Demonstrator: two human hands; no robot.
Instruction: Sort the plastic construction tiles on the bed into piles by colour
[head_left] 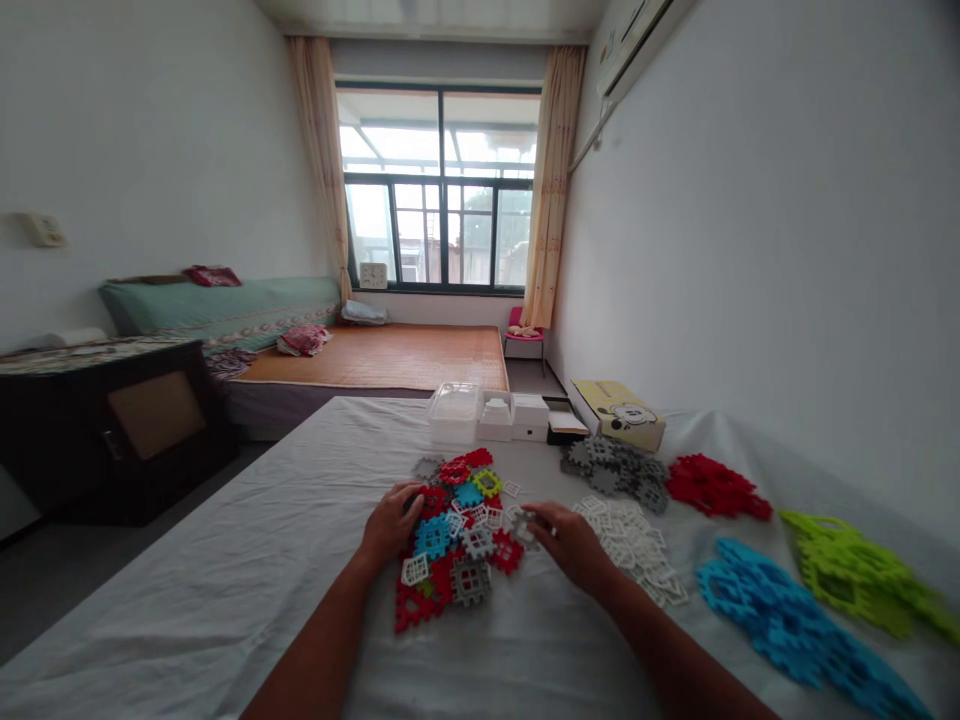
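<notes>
A mixed pile of toothed plastic building pieces lies on the white cloth in front of me, with red pieces (pixel 421 605), blue pieces (pixel 431 538) and a grey piece (pixel 470 582) among them. My left hand (pixel 391 522) rests against the pile's left edge, its fingers apart and holding nothing that I can see. At the right edge, my right hand (pixel 566 537) has its fingers closed on a pale grey toothed building piece (pixel 520 524). Small white window-shaped pieces (pixel 415 570) lie on top of the pile.
Sorted to the right are heaps of grey pieces (pixel 615 468), red pieces (pixel 716 487), white frames (pixel 630 545), blue pieces (pixel 780 610) and green pieces (pixel 855 570). Behind stand a clear plastic box (pixel 454 412), white boxes (pixel 529 417), a black box (pixel 564 422) and a yellow box (pixel 621 412).
</notes>
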